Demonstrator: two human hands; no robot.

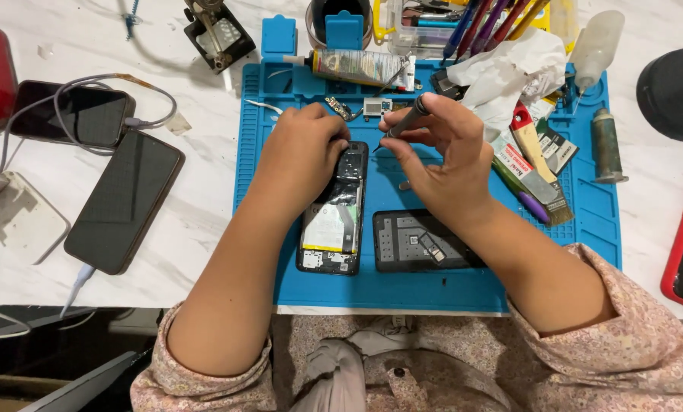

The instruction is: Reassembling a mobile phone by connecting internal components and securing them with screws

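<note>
While left hand (305, 149) covers opened phone (334, 221), screwdriver (404, 122) tip seemingly hidden.

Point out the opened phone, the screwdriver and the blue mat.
Opened phone (332, 229): head view, on its pale battery.
Screwdriver (408, 116): head view, on the dark handle in the right hand (440, 164).
Blue mat (585, 221): head view, on bare mat at right.

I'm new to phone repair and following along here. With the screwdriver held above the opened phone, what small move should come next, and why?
Probably lower the screwdriver tip onto the upper end of the opened phone. The right hand holds it tilted, tip pointing down just beside that end, not visibly touching, while the left hand presses on the phone's top, steadying it on the blue mat.
</note>
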